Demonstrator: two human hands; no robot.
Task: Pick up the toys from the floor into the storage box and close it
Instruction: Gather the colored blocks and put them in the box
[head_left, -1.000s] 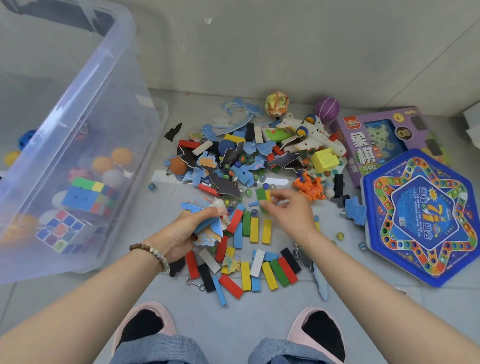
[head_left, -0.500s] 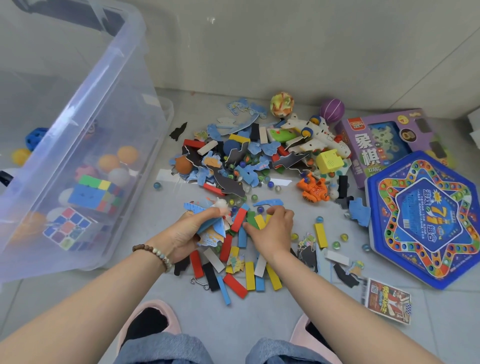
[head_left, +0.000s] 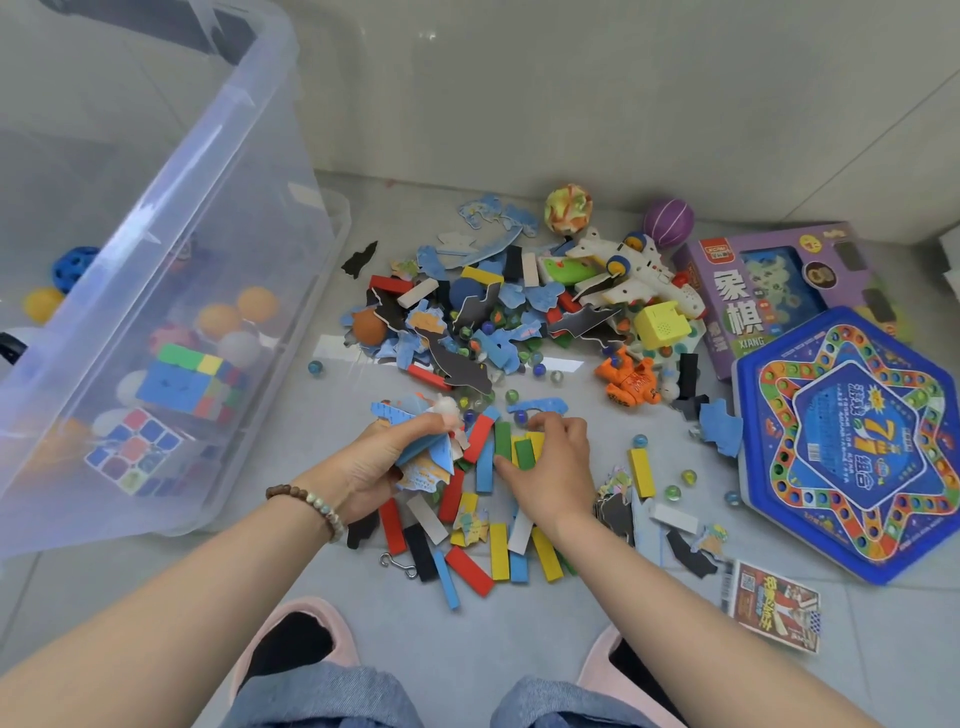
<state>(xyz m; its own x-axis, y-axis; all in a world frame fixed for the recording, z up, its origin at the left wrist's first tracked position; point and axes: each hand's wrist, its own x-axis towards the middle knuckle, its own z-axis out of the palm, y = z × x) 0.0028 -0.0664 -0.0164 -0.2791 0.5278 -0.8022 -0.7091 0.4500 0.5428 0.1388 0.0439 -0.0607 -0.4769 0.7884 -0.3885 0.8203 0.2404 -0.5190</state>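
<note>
Bright flat blocks (head_left: 500, 551), blue puzzle pieces (head_left: 506, 340) and marbles (head_left: 672, 491) litter the pale grey tiled floor (head_left: 467, 649), right of the clear, open storage box (head_left: 223, 208). The left hand (head_left: 374, 467) grips puzzle pieces. The right hand (head_left: 553, 470) curls onto green and yellow blocks, seemingly pinching them. A pale wall (head_left: 571, 78) stands beyond.

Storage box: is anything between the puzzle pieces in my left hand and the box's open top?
Nothing visible blocks it. The left hand grips the puzzle pieces beside the storage box, whose top shows no lid; only its own clear wall rises between.
</note>
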